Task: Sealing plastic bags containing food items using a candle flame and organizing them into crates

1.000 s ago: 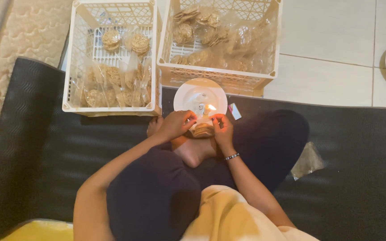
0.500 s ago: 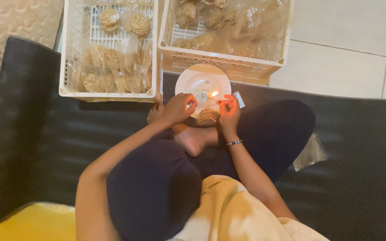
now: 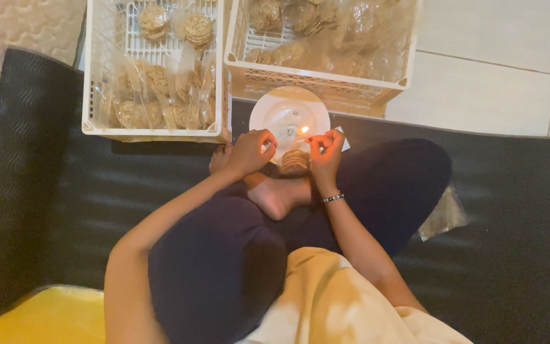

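My left hand [image 3: 249,151] and right hand [image 3: 324,150] curl over the top of the clear packet of round crackers [image 3: 295,162], so the pinched edge and my fingertips' grip on it can't be made out, and the small candle flame [image 3: 303,130] on the white plate [image 3: 275,109] is too bright and tiny to show its base. Both white crates, the left crate [image 3: 154,132] and the right crate [image 3: 326,79], are cut off by the top edge, their packed crackers blurred behind plastic. The clear bag [image 3: 444,216] on the black mat [image 3: 510,255] is too dim to tell its contents.
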